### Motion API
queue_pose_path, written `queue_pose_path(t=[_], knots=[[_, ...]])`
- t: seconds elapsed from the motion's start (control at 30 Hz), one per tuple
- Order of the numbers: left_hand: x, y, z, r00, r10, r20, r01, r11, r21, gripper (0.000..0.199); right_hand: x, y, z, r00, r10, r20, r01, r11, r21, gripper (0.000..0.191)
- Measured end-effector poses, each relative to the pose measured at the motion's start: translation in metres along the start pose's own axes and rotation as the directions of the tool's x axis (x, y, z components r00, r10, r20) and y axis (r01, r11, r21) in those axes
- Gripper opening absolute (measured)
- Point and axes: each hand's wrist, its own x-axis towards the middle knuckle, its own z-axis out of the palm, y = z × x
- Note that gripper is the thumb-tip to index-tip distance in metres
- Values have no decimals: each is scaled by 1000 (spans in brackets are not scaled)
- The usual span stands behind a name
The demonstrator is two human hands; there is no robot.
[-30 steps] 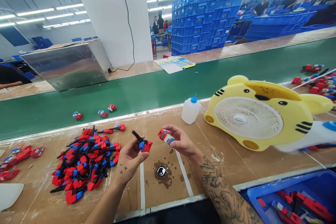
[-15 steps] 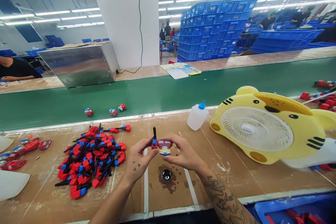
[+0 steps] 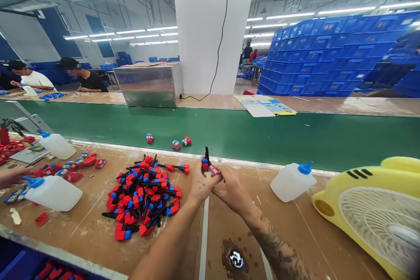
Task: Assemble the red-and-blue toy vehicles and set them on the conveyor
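Between both hands (image 3: 199, 184) (image 3: 232, 189), red-blue piece (image 3: 210, 170)

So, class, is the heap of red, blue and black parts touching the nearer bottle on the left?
Apart. The head view shows bare brown tabletop between the heap and the nearer bottle.

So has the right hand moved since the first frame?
Yes: the right hand is farther from the wet round black spot, closer to the green belt, and now meets the left hand.
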Motion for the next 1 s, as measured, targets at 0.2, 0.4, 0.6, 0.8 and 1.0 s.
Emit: queue_pose_path(t=[0.2, 0.4, 0.6, 0.8, 1.0], knots=[[127, -7, -73, 996, 21, -91, 10, 943, 334, 66, 123, 85, 49, 943, 324, 73, -321, 946, -45, 37], [209, -7, -109, 997, -71, 9, 48, 759, 649, 67, 199, 112, 139, 956, 256, 141, -249, 967, -60, 50], [237, -30, -80, 976, -125, 181, -61, 638, 768, 96, 180, 141, 114, 952, 282, 124, -285, 959, 9, 46], [252, -66, -8, 883, -345, 317, -129, 471, 873, 51, 76, 114, -1, 979, 190, 77, -200, 804, 560, 71], [235, -70, 22, 851, -402, 338, -233, 287, 929, 49, 6, 40, -63, 996, 90, 30, -92, 852, 516, 54]])
